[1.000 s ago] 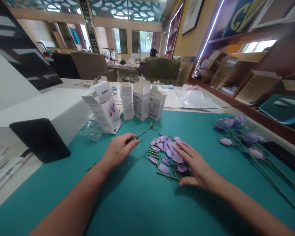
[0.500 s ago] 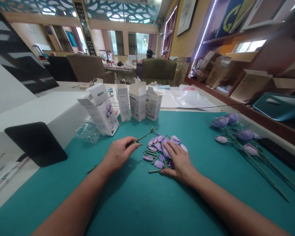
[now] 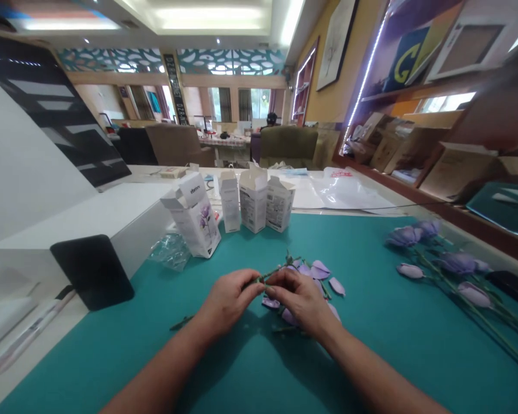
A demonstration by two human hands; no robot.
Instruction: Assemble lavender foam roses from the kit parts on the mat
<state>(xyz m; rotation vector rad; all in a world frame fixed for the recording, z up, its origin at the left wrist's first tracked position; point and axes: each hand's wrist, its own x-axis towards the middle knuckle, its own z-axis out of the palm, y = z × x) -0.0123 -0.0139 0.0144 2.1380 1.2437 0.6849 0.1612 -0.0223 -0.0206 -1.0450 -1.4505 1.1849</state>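
Observation:
My left hand (image 3: 233, 296) is closed in a pinch round a green toy flower stem (image 3: 280, 267), whose leafy end points away to the right. Against it, my right hand (image 3: 300, 299) pinches a short side branch of the stem, thumb and fingers pressed together. Whether a small piece sits between the right fingertips is hidden. Below and behind the right hand lie loose purple petals (image 3: 320, 269) and green pieces, partly covered by that hand. One pale petal (image 3: 337, 286) lies apart at the right of the pile.
Finished purple flowers (image 3: 456, 263) lie on the green mat (image 3: 224, 368) at right, near a black case (image 3: 511, 290). White cartons (image 3: 194, 221) stand at the back beside a clear plastic bag (image 3: 171, 252). A black tablet (image 3: 92, 271) leans at left. A green piece (image 3: 181, 323) lies by my left forearm.
My right hand has lifted off the petal pile and moved left to the stem, where its fingers have closed. The left hand keeps its hold. The camera view has tilted up.

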